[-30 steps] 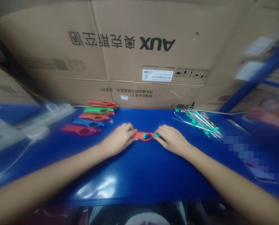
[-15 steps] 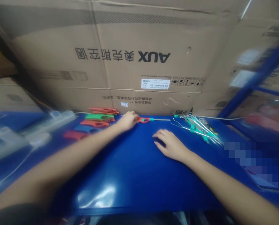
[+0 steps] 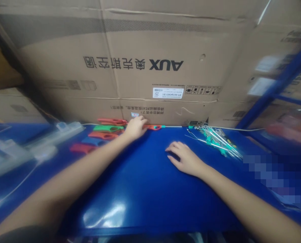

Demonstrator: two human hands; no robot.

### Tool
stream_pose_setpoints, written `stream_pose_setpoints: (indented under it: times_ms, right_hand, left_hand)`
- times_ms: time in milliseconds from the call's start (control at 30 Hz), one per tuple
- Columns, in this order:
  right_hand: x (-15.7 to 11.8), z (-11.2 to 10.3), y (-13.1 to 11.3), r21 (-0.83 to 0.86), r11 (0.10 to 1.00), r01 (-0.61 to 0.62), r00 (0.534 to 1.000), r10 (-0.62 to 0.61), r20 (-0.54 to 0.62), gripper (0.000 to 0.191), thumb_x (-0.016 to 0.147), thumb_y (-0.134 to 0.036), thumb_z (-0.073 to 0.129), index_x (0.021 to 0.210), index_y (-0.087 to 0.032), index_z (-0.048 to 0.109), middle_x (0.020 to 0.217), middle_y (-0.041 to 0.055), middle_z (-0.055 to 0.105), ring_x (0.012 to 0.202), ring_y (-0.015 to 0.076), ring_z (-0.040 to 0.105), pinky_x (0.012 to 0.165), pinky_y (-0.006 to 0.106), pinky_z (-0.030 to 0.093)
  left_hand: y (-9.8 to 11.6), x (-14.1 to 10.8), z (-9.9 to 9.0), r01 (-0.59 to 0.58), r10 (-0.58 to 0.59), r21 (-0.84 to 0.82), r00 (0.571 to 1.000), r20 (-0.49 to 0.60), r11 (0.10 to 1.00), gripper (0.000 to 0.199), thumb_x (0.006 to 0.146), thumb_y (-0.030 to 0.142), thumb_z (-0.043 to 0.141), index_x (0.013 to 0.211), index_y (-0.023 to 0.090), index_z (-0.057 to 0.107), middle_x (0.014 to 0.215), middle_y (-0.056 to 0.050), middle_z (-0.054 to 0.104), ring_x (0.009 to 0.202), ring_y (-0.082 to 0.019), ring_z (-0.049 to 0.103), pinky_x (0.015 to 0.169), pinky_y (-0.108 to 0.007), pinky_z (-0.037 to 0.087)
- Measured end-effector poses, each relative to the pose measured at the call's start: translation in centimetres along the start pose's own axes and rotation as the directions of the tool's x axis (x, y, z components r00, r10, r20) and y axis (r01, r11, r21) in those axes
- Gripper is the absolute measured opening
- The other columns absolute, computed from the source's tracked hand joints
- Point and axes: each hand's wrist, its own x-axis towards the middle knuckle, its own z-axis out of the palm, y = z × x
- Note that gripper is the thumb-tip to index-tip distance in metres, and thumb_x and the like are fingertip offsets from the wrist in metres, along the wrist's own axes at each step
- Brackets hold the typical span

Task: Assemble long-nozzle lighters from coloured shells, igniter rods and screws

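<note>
My left hand [image 3: 135, 128] reaches to the back of the blue table, its fingers bent over the handle end of an orange long-neck lighter [image 3: 155, 127]. The lighter lies along the foot of the cardboard, its thin metal tube pointing right and a green piece where tube meets handle. Part of the handle is hidden by my fingers. My right hand [image 3: 184, 157] hovers over or rests on the table nearer to me, with curved fingers and the thumb apart, holding nothing. Beyond it to the right lies a pile of metal tubes with green parts [image 3: 216, 140].
Several coloured lighter handles [image 3: 106, 128], orange, green, blue and red, lie left of my left hand. A white power strip [image 3: 56, 138] with plugs and cable is farther left. A large cardboard sheet [image 3: 132, 77] stands behind the blue table [image 3: 140, 182]. A blue post [image 3: 274, 86] rises at right.
The orange lighter has shifted slightly back, closer to the cardboard, with my left hand at its handle. My right hand has hardly moved. The view has tipped a little.
</note>
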Motion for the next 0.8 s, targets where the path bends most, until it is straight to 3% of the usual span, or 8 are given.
stream_pose_setpoints:
  times_ms: [200, 300, 433, 633, 800]
  right_hand:
    - [0.2, 0.1, -0.5, 0.012, 1.000, 0.013, 1.000, -0.013, 0.016, 0.024, 0.097, -0.025, 0.054, 0.119, -0.022, 0.063, 0.119, 0.0096, 0.063, 0.110, 0.0263, 0.057, 0.098, 0.049, 0.046]
    - [0.3, 0.1, -0.6, 0.015, 1.000, 0.023, 1.000, -0.023, 0.020, 0.024, 0.098, -0.025, 0.053, 0.119, -0.022, 0.063, 0.119, 0.0093, 0.063, 0.111, 0.0262, 0.057, 0.099, 0.050, 0.045]
    - [0.2, 0.1, -0.7, 0.019, 1.000, 0.017, 1.000, -0.017, 0.021, 0.023, 0.098, -0.025, 0.053, 0.119, -0.023, 0.063, 0.119, 0.0088, 0.063, 0.111, 0.0260, 0.058, 0.099, 0.050, 0.045]
    - [0.2, 0.2, -0.5, 0.022, 0.999, 0.028, 1.000, -0.028, 0.008, 0.023, 0.097, -0.025, 0.054, 0.118, -0.023, 0.063, 0.118, 0.0093, 0.063, 0.111, 0.0259, 0.058, 0.097, 0.048, 0.047]
    - [0.1, 0.1, -0.5, 0.016, 0.999, 0.042, 0.999, -0.042, 0.006, 0.024, 0.098, -0.025, 0.053, 0.119, -0.023, 0.063, 0.118, 0.0103, 0.063, 0.111, 0.0265, 0.058, 0.096, 0.049, 0.048]
  left_hand:
    - [-4.3, -2.2, -4.1, 0.224, -0.215, 0.138, 0.974, -0.078, 0.965, 0.025, 0.093, 0.031, 0.051, 0.106, 0.017, 0.068, 0.110, -0.015, 0.063, 0.110, -0.035, 0.056, 0.085, -0.044, 0.046]
    - [-6.6, -3.5, -4.9, 0.310, -0.301, 0.198, 0.951, -0.072, 0.930, 0.027, 0.087, 0.036, 0.057, 0.101, 0.015, 0.068, 0.109, -0.017, 0.062, 0.106, -0.037, 0.056, 0.080, -0.043, 0.045]
    - [-8.4, -4.7, -4.8, 0.332, -0.334, 0.242, 0.942, -0.035, 0.912, 0.033, 0.083, 0.040, 0.061, 0.105, 0.017, 0.068, 0.108, -0.016, 0.062, 0.105, -0.037, 0.055, 0.080, -0.042, 0.044]
    - [-9.5, -5.0, -5.0, 0.285, -0.295, 0.247, 0.955, 0.005, 0.926, 0.026, 0.089, 0.030, 0.054, 0.103, 0.022, 0.075, 0.111, -0.014, 0.063, 0.106, -0.034, 0.055, 0.081, -0.041, 0.043]
    - [-7.8, -5.0, -6.4, 0.248, -0.246, 0.221, 0.969, -0.040, 0.943, 0.025, 0.090, 0.026, 0.054, 0.097, 0.019, 0.077, 0.102, -0.016, 0.063, 0.102, -0.036, 0.055, 0.078, -0.044, 0.044]
